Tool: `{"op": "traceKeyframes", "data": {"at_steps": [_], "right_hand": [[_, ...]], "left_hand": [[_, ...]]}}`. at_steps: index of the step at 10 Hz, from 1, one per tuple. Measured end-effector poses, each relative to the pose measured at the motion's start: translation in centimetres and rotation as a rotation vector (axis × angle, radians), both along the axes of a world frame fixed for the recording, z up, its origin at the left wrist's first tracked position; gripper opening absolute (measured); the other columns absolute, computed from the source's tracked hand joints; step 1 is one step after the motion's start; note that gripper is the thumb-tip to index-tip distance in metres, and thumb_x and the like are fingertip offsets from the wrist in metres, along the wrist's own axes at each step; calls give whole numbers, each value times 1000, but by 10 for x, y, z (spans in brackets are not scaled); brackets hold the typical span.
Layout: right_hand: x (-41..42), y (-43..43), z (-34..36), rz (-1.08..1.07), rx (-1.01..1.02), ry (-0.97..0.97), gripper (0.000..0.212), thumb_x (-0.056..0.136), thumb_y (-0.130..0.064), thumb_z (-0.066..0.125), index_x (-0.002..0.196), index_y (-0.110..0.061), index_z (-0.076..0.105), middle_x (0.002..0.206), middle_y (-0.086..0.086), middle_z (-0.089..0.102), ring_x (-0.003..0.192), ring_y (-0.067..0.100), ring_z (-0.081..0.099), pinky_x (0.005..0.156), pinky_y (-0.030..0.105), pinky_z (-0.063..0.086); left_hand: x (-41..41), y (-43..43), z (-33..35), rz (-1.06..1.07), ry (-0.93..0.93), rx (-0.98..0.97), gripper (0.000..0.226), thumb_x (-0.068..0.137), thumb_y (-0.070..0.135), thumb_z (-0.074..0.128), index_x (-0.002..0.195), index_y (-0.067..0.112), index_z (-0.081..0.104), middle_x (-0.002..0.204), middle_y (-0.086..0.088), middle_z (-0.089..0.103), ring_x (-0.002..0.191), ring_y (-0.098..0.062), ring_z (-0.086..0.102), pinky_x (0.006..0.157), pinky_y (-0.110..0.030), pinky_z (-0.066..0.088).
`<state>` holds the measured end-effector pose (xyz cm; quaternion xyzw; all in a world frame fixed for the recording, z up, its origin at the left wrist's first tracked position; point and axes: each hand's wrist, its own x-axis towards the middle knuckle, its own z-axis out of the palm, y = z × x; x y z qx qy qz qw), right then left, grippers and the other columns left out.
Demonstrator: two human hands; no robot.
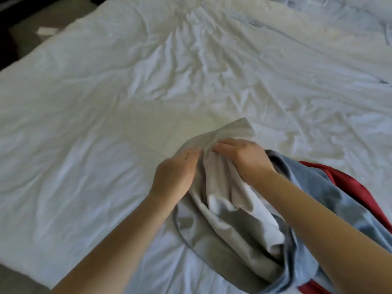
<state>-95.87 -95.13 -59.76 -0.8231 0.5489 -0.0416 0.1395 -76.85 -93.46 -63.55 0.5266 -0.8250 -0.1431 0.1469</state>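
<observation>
Both hands work a pale grey garment [229, 225] that lies bunched on the rumpled white bed sheet [127, 81], just below the middle of the view toward 5 o'clock. The left hand [176, 175] sits at the garment's 9 o'clock edge, its fingers curled into the cloth and gripping a fold. The right hand [244, 158] comes in from 4 o'clock and pinches the same gathered fold with bent fingers, so the two sets of fingertips are just beside each other. A loose corner of the garment lies on the sheet toward 12 o'clock from the hands, and the rest trails back between the forearms toward 6 o'clock. Under the right forearm, at 4 o'clock, a blue-grey garment [331, 200] lies touching the grey one, and a red cloth [350, 183] shows from beneath it. At 10 o'clock, past the bed's edge, a small white object [47, 30] rests on the dark floor [21, 45], too blurred to identify.
</observation>
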Motion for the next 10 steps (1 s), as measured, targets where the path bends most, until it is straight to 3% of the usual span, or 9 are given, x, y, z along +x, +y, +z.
{"op": "traceKeyframes", "data": {"at_steps": [2, 3, 4, 5, 6, 7, 8, 9, 10], "right_hand": [[146, -15, -21, 312, -101, 19, 34, 92, -7, 40, 119, -11, 61, 115, 11, 61, 103, 30, 59, 76, 41, 52], [193, -1, -58, 499, 94, 262, 32, 91, -8, 41, 122, -10, 51, 120, 10, 54, 111, 29, 52, 83, 41, 48], [199, 2, -68, 432, 210, 232, 39, 84, -8, 52, 123, -8, 53, 112, 13, 58, 100, 31, 56, 71, 43, 50], [173, 5, -60, 454, 120, 116, 34, 85, -22, 43, 105, -9, 67, 92, 13, 68, 85, 32, 63, 61, 36, 49], [127, 0, -52, 451, -93, 102, 39, 88, -27, 39, 110, -14, 69, 107, 6, 69, 101, 25, 64, 75, 34, 54], [85, -15, -56, 184, -303, 96, 41, 82, -13, 45, 116, -12, 67, 117, 9, 66, 109, 29, 62, 80, 37, 55], [66, -33, -71, -249, -127, 274, 56, 89, -18, 53, 143, -18, 38, 142, 11, 42, 126, 34, 44, 85, 44, 51], [57, -45, -94, -457, 173, 275, 73, 95, -32, 47, 151, -26, 2, 128, 12, 48, 95, 33, 56, 66, 39, 46], [60, -52, -106, -458, 188, 197, 73, 94, -31, 47, 151, -30, 2, 101, 11, 60, 72, 29, 56, 58, 34, 40]], "left_hand": [[104, -67, 16, 226, 163, -101, 34, 93, 7, 54, 126, 4, 60, 119, -15, 66, 101, -34, 66, 83, -43, 54], [121, -73, 4, 62, 81, 1, 39, 97, 20, 50, 133, 6, 52, 126, -12, 62, 110, -30, 61, 89, -42, 49], [121, -68, -20, -17, -7, 149, 48, 97, 34, 48, 141, 15, 42, 139, -5, 51, 123, -25, 50, 96, -39, 44], [108, -63, -40, 8, 4, 247, 54, 95, 41, 47, 144, 22, 35, 143, -2, 45, 126, -24, 46, 97, -37, 42], [94, -63, -50, 87, 30, 300, 56, 94, 43, 47, 143, 20, 33, 140, -4, 46, 121, -26, 49, 93, -37, 42], [82, -58, -61, 121, 0, 285, 59, 90, 45, 55, 138, 16, 36, 126, -8, 53, 107, -29, 56, 80, -37, 46], [74, -51, -69, 115, -22, 268, 59, 88, 38, 59, 138, 17, 35, 117, -7, 56, 95, -29, 59, 71, -36, 47], [70, -48, -73, 105, -40, 241, 59, 87, 27, 59, 140, 21, 33, 108, -7, 61, 89, -30, 61, 68, -36, 49], [73, -47, -71, 94, -76, 226, 58, 87, 13, 52, 141, 24, 35, 98, -8, 64, 86, -31, 62, 67, -37, 47]]}}
